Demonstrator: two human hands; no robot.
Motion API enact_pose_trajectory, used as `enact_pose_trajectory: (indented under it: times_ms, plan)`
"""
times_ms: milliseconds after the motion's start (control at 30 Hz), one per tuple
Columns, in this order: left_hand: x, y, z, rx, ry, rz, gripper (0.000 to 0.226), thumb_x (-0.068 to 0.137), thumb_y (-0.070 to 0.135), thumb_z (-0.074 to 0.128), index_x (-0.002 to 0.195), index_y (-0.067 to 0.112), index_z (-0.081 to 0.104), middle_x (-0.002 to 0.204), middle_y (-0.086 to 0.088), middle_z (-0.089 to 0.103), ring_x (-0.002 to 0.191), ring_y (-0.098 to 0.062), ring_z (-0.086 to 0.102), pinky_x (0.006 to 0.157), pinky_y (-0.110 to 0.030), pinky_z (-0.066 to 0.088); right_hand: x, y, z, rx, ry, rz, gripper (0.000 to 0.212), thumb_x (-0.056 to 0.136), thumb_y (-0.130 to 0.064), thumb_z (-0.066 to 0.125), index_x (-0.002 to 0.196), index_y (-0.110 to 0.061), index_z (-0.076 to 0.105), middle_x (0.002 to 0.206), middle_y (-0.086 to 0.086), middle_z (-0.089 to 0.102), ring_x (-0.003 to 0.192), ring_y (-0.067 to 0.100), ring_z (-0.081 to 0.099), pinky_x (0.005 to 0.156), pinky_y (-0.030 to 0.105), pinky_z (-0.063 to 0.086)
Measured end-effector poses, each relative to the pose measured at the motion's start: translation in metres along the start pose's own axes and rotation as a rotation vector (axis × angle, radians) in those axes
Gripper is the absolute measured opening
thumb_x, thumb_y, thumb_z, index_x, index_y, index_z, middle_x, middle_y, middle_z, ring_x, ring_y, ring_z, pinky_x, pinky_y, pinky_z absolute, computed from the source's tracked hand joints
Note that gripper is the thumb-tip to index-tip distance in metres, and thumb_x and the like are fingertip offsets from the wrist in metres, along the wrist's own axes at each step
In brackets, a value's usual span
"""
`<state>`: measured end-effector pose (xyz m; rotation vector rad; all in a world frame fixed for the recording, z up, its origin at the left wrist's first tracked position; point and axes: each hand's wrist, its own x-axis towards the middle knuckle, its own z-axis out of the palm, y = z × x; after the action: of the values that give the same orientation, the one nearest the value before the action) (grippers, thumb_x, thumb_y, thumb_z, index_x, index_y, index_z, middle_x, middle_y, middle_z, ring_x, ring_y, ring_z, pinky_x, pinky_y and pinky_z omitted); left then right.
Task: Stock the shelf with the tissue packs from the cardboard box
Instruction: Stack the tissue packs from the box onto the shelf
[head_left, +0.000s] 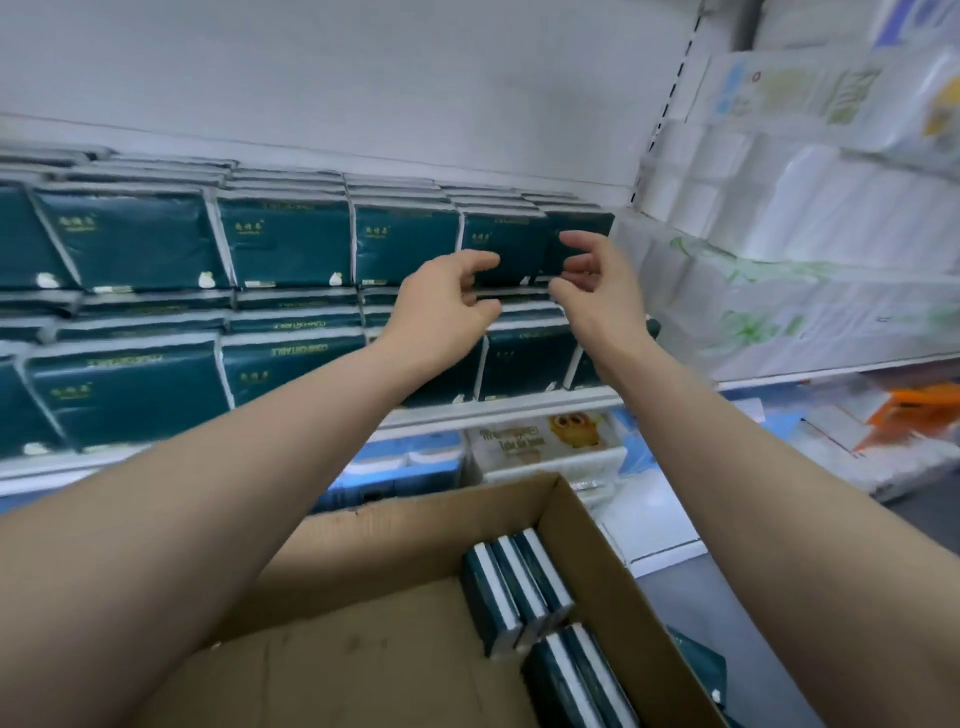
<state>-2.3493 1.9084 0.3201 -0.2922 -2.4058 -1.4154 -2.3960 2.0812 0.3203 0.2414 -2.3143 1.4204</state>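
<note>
Left hand (447, 296) and right hand (597, 280) are up beyond the cardboard box (613, 566). Fingers are loosely curled and grip nothing, just by the shelf's (498, 408) stacked tissue packs (285, 239). Spare packs (519, 592) stand inside the box's right corner.

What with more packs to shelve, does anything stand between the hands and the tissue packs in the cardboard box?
Nothing visible. The left hand and right hand are up at the shelf; the cardboard box below is open-topped, its tissue packs uncovered.
</note>
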Motion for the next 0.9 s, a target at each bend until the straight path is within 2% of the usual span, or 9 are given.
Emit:
enact_pose_trajectory:
  times_ms: [133,233,367,467,600,667,800,900]
  plan:
    - [-0.041,-0.004,0.01,-0.107,-0.003,0.039,0.036,0.087,0.006,0.066,0.119,0.021,0.065,0.117,0.008,0.065,0.111,-0.008,0.06,0.101,-0.024,0.047,-0.06,0.01,0.002,0.052,0.048,0.011,0.036,0.09,-0.009,0.062,0.123,-0.024,0.06,0.099,-0.007,0.06,0.09,0.005,0.059,0.084,0.021,0.051]
    - [-0.077,-0.02,0.025,-0.143,-0.012,0.019,0.031,0.087,0.004,0.065,0.11,0.025,0.067,0.11,0.01,0.068,0.106,-0.003,0.062,0.098,-0.022,0.049,-0.111,0.032,0.009,0.076,0.055,0.03,0.032,0.09,-0.007,0.063,0.118,-0.022,0.06,0.093,-0.007,0.059,0.085,0.002,0.058,0.076,0.013,0.047]
    - [-0.121,-0.06,0.049,-0.136,-0.077,-0.069,0.029,0.086,0.006,0.067,0.102,0.03,0.067,0.106,0.012,0.068,0.102,-0.001,0.063,0.096,-0.024,0.051,-0.17,0.074,0.02,0.08,-0.046,0.173,0.027,0.092,-0.009,0.063,0.116,-0.022,0.059,0.103,-0.006,0.063,0.093,0.001,0.06,0.08,0.017,0.051]
    - [-0.149,-0.087,0.065,-0.096,-0.148,-0.21,0.028,0.089,0.011,0.067,0.109,0.03,0.066,0.111,0.015,0.065,0.104,0.003,0.059,0.094,-0.016,0.047,-0.196,0.102,0.026,0.021,-0.143,0.284,0.025,0.093,-0.013,0.065,0.114,-0.024,0.06,0.102,-0.006,0.064,0.094,0.004,0.061,0.083,0.024,0.052]
    - [-0.176,-0.124,0.091,-0.081,-0.234,-0.37,0.032,0.09,0.008,0.064,0.12,0.021,0.062,0.117,0.008,0.064,0.107,-0.005,0.059,0.093,-0.017,0.045,-0.205,0.124,0.038,-0.204,-0.381,0.434,0.028,0.091,-0.023,0.069,0.118,-0.023,0.059,0.102,-0.003,0.062,0.09,0.01,0.06,0.073,0.023,0.049]
    - [-0.183,-0.141,0.105,-0.077,-0.259,-0.444,0.034,0.09,0.007,0.063,0.122,0.019,0.061,0.118,0.003,0.064,0.106,-0.008,0.06,0.097,-0.023,0.047,-0.207,0.131,0.045,-0.332,-0.493,0.462,0.032,0.09,-0.028,0.07,0.119,-0.022,0.059,0.106,0.0,0.064,0.098,0.019,0.062,0.082,0.032,0.052]
    - [-0.19,-0.164,0.126,-0.087,-0.309,-0.555,0.039,0.093,0.003,0.057,0.132,0.011,0.054,0.123,-0.001,0.059,0.114,-0.012,0.056,0.095,-0.016,0.039,-0.213,0.143,0.058,-0.62,-0.621,0.351,0.043,0.09,-0.032,0.069,0.13,-0.021,0.055,0.122,0.005,0.062,0.112,0.025,0.06,0.092,0.036,0.05]
    - [-0.191,-0.175,0.138,-0.129,-0.336,-0.633,0.046,0.094,-0.004,0.051,0.138,0.005,0.047,0.131,-0.01,0.055,0.124,-0.02,0.053,0.099,-0.017,0.037,-0.22,0.153,0.065,-0.789,-0.657,0.277,0.047,0.093,-0.032,0.066,0.134,-0.018,0.049,0.128,0.009,0.057,0.115,0.028,0.058,0.092,0.039,0.049]
